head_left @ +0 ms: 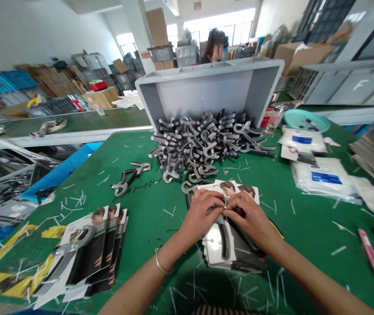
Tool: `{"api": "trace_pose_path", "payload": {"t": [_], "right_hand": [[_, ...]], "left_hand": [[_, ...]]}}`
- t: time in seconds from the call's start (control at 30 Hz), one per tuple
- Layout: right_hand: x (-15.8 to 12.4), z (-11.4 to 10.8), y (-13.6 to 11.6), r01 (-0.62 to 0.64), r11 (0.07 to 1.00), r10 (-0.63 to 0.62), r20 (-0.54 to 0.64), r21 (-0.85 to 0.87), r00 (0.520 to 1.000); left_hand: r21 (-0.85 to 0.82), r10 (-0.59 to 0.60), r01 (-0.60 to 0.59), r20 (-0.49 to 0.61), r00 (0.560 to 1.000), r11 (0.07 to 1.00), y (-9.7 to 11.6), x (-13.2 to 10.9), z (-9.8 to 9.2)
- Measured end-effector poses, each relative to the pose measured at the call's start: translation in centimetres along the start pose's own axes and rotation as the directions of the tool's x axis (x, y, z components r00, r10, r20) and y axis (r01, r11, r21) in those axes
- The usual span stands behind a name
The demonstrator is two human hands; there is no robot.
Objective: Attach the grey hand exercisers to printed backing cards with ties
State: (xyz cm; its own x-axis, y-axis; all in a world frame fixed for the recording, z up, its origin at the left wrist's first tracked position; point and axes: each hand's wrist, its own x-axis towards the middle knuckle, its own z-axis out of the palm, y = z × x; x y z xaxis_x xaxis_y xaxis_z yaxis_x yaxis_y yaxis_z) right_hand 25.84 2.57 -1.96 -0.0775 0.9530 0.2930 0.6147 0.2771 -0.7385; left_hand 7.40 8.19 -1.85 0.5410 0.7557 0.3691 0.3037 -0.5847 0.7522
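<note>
My left hand [203,213] and my right hand [246,215] meet fingertip to fingertip over a stack of printed cards [218,251]. Both pinch what looks like a thin white strip [225,201], mostly hidden by the fingers. Under my hands, a grey-and-black handled tool [187,188] lies on the top card, its curved end showing at the left. Behind the stack is a large heap of similar handled tools [203,144], spilling from a tipped grey crate [206,89]. A separate pair of the tools [130,177] lies to the left.
Several cards with tools on them [82,249] overlap at the left. White strip scraps are scattered over the green table [154,271]. At the right are plastic-wrapped packs [325,177], a turquoise basin [325,124] and a pink cutter [372,258]. A person [216,46] is behind the crate.
</note>
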Motion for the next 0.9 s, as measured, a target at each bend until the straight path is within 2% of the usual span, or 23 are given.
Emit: {"api": "trace_pose_path", "payload": {"t": [0.13,0.3,0.47,0.57,0.73,0.9], "right_hand": [[-1.0,0.1,0.1,-0.007,0.998,0.006,0.023,0.069,1.000],[-2.4,-0.2,0.0,0.046,0.997,-0.050,0.070,0.058,0.996],[-2.2,-0.8,-0.3,0.032,0.994,-0.036,0.038,0.103,0.999],[-1.7,-0.7,-0.3,0.016,0.998,-0.019,0.053,0.058,0.998],[-1.5,-0.5,0.0,0.015,1.000,-0.014,0.143,-0.010,0.990],[-1.6,-0.6,-0.2,0.016,0.999,-0.011,0.173,-0.029,0.985]], "left_hand": [[-0.054,-0.020,0.018,-0.022,1.000,0.998,0.0,-0.6,0.7],[-0.091,-0.045,0.040,-0.058,0.997,0.995,-0.3,-0.9,1.5],[-0.071,-0.026,0.021,-0.070,0.997,0.997,-0.2,-1.2,1.7],[-0.060,-0.036,0.031,-0.090,0.995,0.998,-0.2,-1.2,1.6],[-0.102,-0.101,0.093,-0.083,0.991,0.990,-0.1,-1.1,1.4],[-0.114,-0.094,0.086,-0.072,0.993,0.990,0.0,-1.0,1.3]]}}
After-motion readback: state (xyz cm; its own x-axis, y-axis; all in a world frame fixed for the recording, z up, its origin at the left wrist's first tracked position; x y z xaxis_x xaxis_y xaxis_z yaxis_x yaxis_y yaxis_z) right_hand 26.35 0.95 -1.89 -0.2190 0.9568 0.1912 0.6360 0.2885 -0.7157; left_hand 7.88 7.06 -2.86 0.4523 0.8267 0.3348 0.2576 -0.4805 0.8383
